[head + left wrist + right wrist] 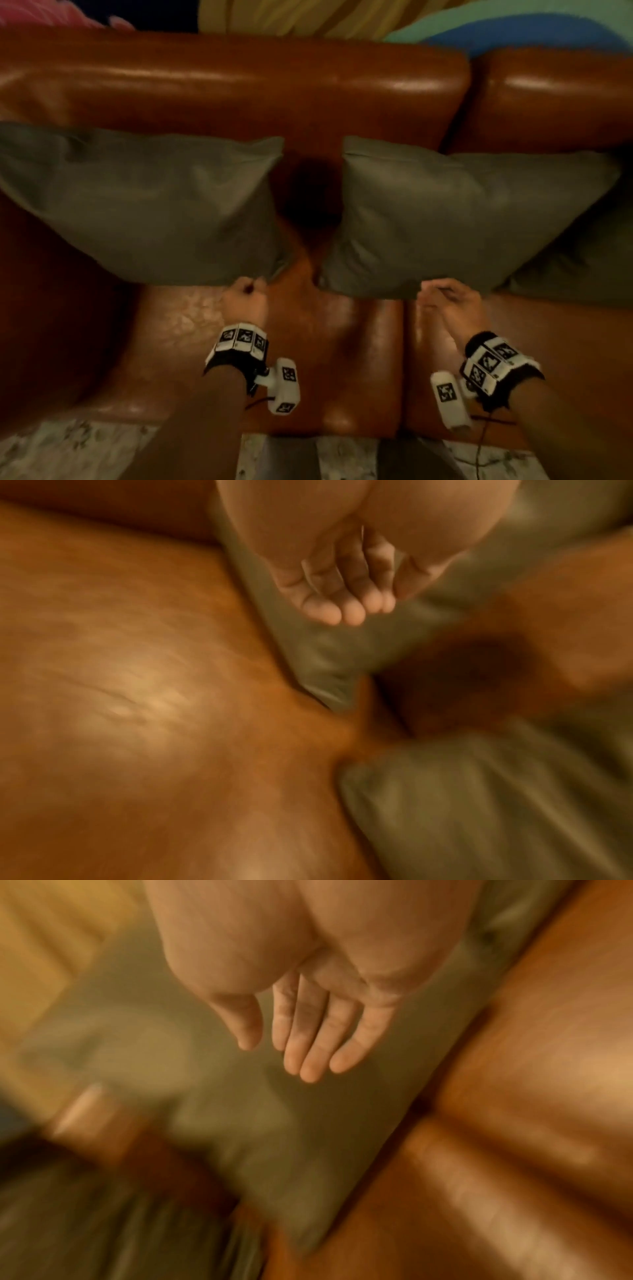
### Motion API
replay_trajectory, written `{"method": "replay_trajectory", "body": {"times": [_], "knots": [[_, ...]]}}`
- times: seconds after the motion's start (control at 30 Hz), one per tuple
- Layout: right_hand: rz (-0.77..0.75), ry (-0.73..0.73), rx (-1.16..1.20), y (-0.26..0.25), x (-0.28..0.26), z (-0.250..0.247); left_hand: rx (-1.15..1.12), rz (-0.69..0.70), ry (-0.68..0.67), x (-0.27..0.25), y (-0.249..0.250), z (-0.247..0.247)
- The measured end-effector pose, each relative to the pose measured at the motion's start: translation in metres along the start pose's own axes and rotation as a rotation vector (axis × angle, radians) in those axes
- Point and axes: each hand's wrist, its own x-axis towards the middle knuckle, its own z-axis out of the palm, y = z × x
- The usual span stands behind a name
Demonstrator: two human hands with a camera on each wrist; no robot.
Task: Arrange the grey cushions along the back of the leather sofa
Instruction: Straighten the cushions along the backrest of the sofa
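Note:
Two grey cushions lean upright against the back of the brown leather sofa [239,85], with a gap between them: a left cushion [144,202] and a middle cushion [462,219]. A third grey cushion [589,260] lies partly behind the middle one at the right edge. My left hand [245,293] hovers at the left cushion's lower right corner. The left wrist view shows the left hand [342,601] with fingers loosely curled and nothing in them. My right hand [442,294] is just below the middle cushion. The right hand [308,1042] has straight fingers and holds nothing, over grey fabric [325,1137].
The sofa's seat [191,342] spreads out in front of the cushions, with a seam between two seat pads. A dark armrest [51,325] bulges at the left. Pale patterned floor [68,452] runs along the front edge. Coloured fabrics [513,27] lie behind the sofa.

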Motion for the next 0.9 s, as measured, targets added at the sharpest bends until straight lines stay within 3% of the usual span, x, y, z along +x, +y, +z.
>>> {"method": "replay_trajectory", "body": {"times": [0.1,0.17,0.27,0.33,0.43,0.63,0.9], "knots": [[-0.037,0.312,0.037,0.000,0.033,-0.085,-0.061,0.193,-0.029,-0.034,0.041,0.051],[-0.043,0.418,0.016,-0.014,0.059,-0.131,-0.166,0.267,-0.047,-0.045,0.075,0.073],[0.005,0.262,0.004,-0.044,0.098,-0.166,-0.394,0.231,-0.235,-0.060,0.125,0.096],[0.046,0.091,0.142,-0.062,0.115,-0.169,-0.501,0.194,-0.348,-0.066,0.143,0.108],[0.035,-0.071,0.263,-0.074,0.116,-0.161,-0.586,0.161,-0.349,-0.073,0.152,0.114],[-0.156,-0.057,0.336,-0.057,0.099,-0.157,-0.702,0.193,-0.291,-0.077,0.142,0.110],[-0.034,0.042,0.212,-0.057,0.100,-0.148,-0.573,0.197,-0.317,-0.072,0.146,0.114]]}}
